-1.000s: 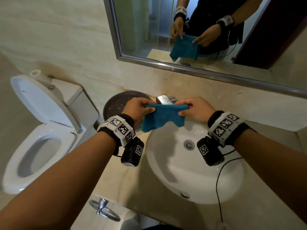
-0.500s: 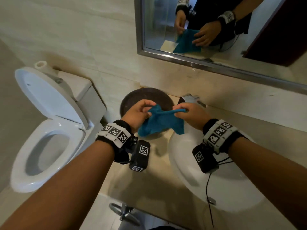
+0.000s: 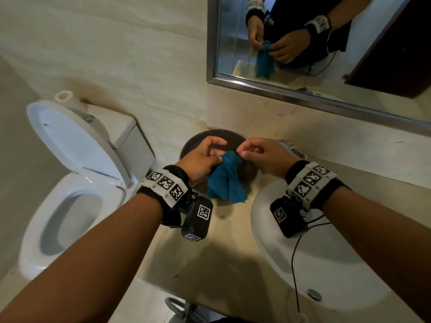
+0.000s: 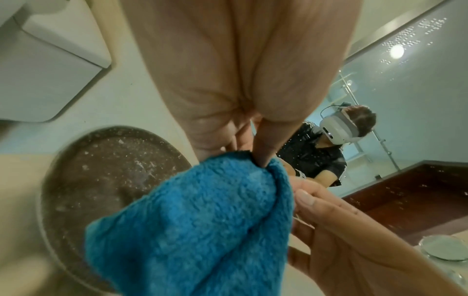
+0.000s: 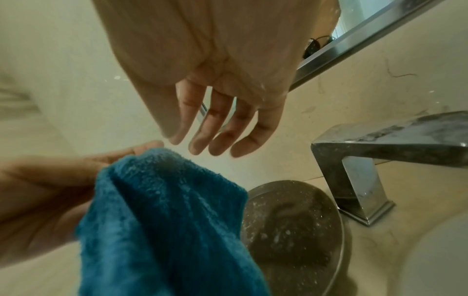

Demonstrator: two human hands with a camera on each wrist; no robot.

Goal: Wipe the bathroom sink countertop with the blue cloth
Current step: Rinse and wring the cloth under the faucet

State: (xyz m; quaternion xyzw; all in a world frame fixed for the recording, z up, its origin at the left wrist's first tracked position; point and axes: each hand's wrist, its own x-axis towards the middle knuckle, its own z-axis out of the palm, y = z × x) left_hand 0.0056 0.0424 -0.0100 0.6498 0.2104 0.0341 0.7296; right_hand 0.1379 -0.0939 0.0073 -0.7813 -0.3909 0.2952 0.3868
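Note:
The blue cloth hangs bunched from my left hand, above a dark round tray on the beige countertop. In the left wrist view my thumb and fingers pinch the blue cloth's top edge. My right hand hovers just right of that edge. The right wrist view shows my right fingers straight and loose above the blue cloth, holding nothing.
A white sink basin lies to the right, with a chrome faucet behind it by the wall. A toilet with its lid up stands left of the counter. The mirror hangs above.
The cloth was stretched between both hands over the basin; both hands moved left over the dark tray, the right hand let go, and the cloth now hangs bunched from the left hand.

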